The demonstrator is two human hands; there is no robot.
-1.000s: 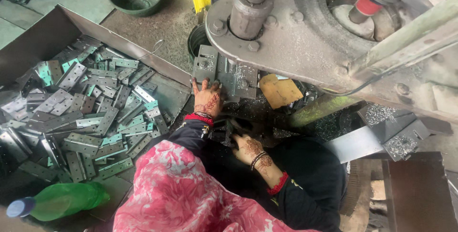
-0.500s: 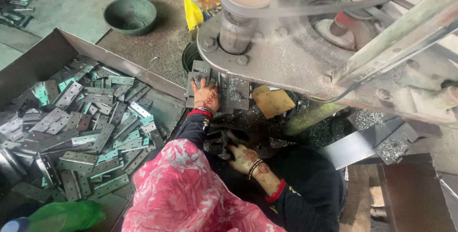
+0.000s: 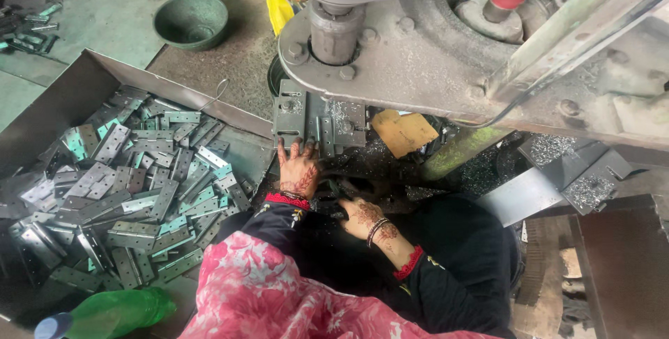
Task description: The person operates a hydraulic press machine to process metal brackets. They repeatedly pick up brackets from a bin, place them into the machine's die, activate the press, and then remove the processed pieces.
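Steel plates, grey and punched with holes, are what the work turns on: one of them (image 3: 310, 119) sits at the front of the press bed, and the left hand (image 3: 300, 170) lies flat just below it, fingers spread and their tips touching its lower edge. That grip is apart, pressing rather than clasping. The right hand (image 3: 364, 215) rests lower down, on the dark, chip-strewn ledge in front of the machine; its fingers curl toward something small and dark, but whether they close on anything cannot be told.

To seat the plate well, it seems wise to push it square against the back stop with the fingertips only, keeping the palm low and outside the space under the big grey press head (image 3: 418, 53) that overhangs the bed. A flat, even push would keep the plate from riding up at one side. The loose sleeve cuffs and bangles call for care near the moving parts.

To the left stands a sheet-metal tray (image 3: 77, 85) heaped with many more plates (image 3: 132, 186), some with a pale green film. Beyond it on the floor sits a green bowl (image 3: 191, 20). A green plastic bottle (image 3: 115, 311) lies at the lower left. A brown scrap of card (image 3: 404, 132) lies right of the bed. Metal shavings (image 3: 550, 147) litter the angled chute on the right, and the overhanging head hides much of the bed from view.
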